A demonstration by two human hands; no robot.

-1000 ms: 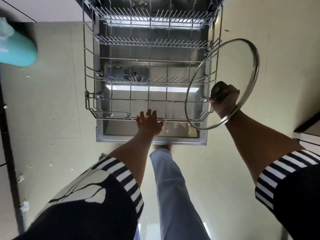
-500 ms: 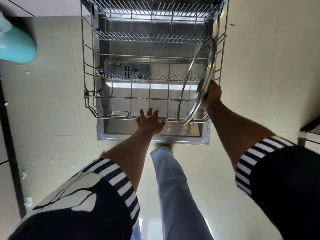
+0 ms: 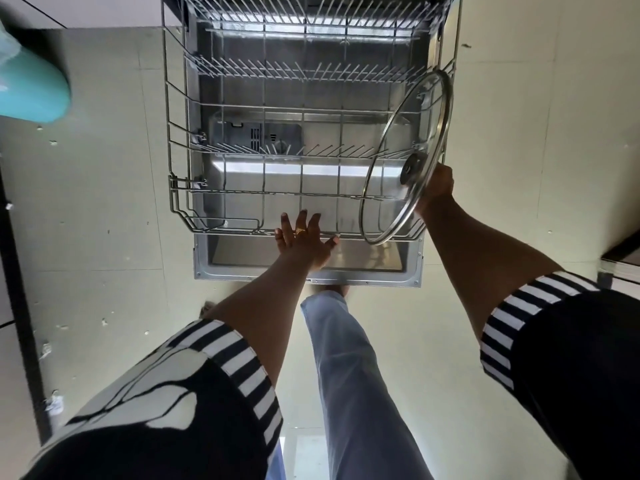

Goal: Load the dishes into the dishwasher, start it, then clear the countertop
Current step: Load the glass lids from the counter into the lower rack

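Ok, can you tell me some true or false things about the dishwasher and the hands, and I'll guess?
1. The right hand holds a glass lid. True.
2. The glass lid lies flat on the floor. False: it is held on edge at the right side of the rack.
3. The rack is full of plates. False: no dishes show in it apart from the lid.
4. The left hand wears a ring. True.
5. The left hand grips a cup. False: it holds nothing, its fingers spread by the rack's front edge.
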